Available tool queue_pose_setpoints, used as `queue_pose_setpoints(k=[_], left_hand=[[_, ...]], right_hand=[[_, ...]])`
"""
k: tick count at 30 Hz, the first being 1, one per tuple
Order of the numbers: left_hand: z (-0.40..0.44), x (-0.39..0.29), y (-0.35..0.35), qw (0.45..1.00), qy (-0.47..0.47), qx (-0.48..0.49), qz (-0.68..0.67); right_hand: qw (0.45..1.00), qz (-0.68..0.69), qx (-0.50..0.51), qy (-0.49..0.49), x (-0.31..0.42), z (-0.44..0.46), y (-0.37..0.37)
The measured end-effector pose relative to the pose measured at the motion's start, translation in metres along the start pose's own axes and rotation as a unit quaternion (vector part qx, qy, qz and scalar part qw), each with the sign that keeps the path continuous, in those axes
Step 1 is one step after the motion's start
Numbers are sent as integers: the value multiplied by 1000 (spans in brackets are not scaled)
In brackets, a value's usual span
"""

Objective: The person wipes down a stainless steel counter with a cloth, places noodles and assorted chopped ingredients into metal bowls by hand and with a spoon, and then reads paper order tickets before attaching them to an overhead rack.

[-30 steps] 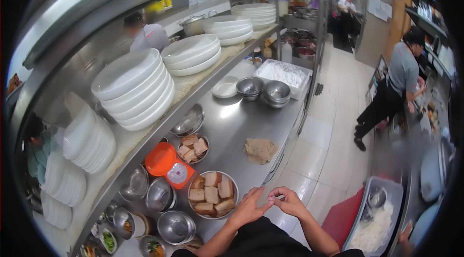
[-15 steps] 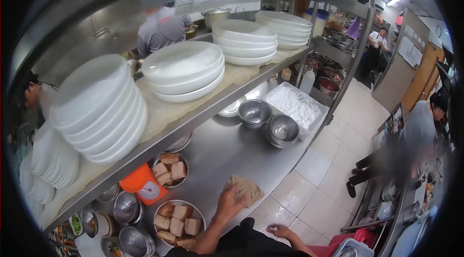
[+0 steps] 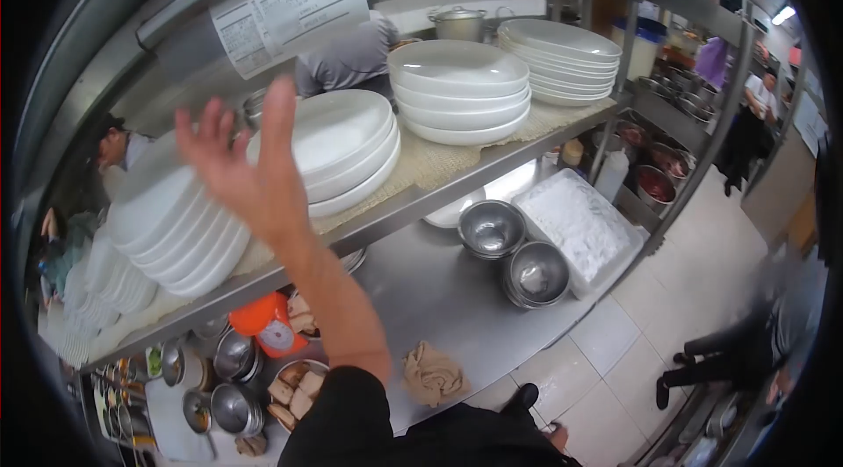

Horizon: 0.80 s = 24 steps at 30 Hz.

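Observation:
My left hand (image 3: 233, 173) is raised in front of the plate shelf, fingers spread and nothing in it. It covers part of a stack of large white plates (image 3: 180, 234) and the edge of another stack of white plates (image 3: 347, 137); I cannot tell whether it touches them. A crumpled brown cloth (image 3: 436, 375) lies on the steel counter (image 3: 386, 291) in front of my body. Low by my side, only a bit of my right hand (image 3: 558, 437) shows, its fingers too hidden to read.
On the counter stand metal bowls (image 3: 492, 230), a white tub of white powder (image 3: 580, 230), an orange scale (image 3: 268, 326) and a bowl of meat blocks (image 3: 294, 392). A paper sheet (image 3: 294, 14) hangs above the shelf. Co-workers stand behind the shelf and along the right aisle (image 3: 615, 335).
My left hand has let go of the brown cloth and risen up and left to the plate shelf. The cloth stays on the counter. The view has shifted.

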<state>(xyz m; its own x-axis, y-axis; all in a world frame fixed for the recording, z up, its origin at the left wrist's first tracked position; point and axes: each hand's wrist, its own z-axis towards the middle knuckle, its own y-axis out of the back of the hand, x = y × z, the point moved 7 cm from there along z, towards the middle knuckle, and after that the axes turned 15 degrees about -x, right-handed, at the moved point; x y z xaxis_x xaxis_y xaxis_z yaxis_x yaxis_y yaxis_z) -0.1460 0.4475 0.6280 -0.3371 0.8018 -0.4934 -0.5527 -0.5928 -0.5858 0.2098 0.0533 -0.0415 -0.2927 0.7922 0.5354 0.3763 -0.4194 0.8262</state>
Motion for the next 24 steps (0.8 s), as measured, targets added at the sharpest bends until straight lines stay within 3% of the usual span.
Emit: queue_pose_setpoints(k=[1,3,5,6,8,12,15,18,20,24], left_hand=[[6,9,-23,998,13,28,-49],[18,7,-44,994,13,51,-93],[12,23,-59,962,250,108,-37],[14,22,-57,965,239,101,-36],[0,32,-58,941,281,164,-97],[-50,-1,-41,926,296,190,-139],[-109,-34,-28,913,309,226,-138],[-153,-60,-14,934,253,239,-80],[-176,-73,-9,941,217,257,-38],[-206,-83,-1,924,245,292,-38]], right_hand=[[998,1,-25,49,36,24,18],[992,119,32,35,113,62,55],[971,218,80,57,168,97,77],[969,222,87,67,194,111,92],[915,346,195,72,244,130,110],[829,422,301,209,359,137,175],[719,490,353,344,450,118,245],[630,530,356,443,516,97,296],[621,543,362,434,550,79,315],[568,580,406,421,599,39,319]])
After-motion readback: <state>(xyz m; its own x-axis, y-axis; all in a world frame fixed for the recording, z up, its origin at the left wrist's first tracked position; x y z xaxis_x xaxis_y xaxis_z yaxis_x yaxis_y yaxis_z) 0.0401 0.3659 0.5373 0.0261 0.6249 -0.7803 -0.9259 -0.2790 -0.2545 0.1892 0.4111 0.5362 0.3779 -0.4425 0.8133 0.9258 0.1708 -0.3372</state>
